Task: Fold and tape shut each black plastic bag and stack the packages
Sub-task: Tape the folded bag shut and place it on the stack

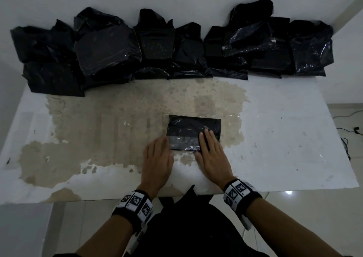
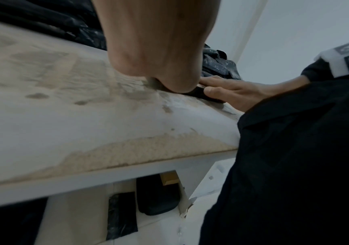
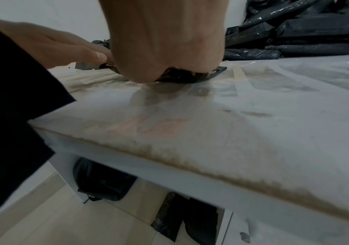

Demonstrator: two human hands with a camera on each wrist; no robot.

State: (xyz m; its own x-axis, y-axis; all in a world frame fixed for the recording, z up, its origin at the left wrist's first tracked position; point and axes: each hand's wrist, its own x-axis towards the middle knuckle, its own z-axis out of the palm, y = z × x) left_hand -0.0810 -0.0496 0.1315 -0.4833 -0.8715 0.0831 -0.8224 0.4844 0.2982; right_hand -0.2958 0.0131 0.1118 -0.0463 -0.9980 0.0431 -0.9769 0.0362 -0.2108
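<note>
Black bags point(image 1: 170, 46) line table's point(image 1: 284, 138) far edge

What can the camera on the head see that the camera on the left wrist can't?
Only the head view shows the whole folded black bag from above, with a shiny strip of tape across it, and the full row of black packages along the wall.

Only the left wrist view shows the space under the table, where dark things sit.

Both show the worn table, the left hand at the bag's left edge and the right hand lying flat on the bag.
</note>
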